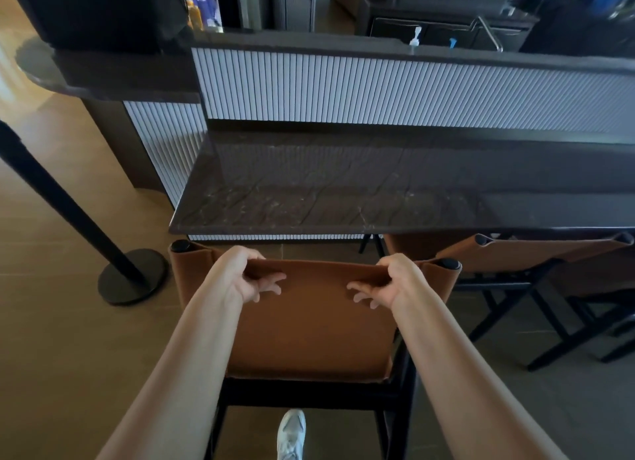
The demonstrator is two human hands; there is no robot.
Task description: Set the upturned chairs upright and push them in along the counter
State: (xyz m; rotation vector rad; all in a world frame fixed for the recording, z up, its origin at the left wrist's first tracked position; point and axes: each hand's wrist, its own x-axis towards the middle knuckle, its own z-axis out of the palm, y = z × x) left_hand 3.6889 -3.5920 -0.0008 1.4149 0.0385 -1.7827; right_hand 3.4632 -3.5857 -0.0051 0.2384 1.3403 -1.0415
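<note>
Grip: I see L hand + R hand clamped on chair back | near counter front-left corner | risk, imo: skewed push clips neighbour chair.

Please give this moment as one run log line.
left hand: grips backrest top | right hand: same | brown chair: upright, at counter | second chair: upright, to right

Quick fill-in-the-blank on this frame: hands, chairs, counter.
1. On the near chair, the left hand and right hand both hold the top of the ____.
2. That chair stands ____ in front of the counter.
3. The second chair is to its ____, partly under the counter.

Missing words: backrest; upright; right.
</note>
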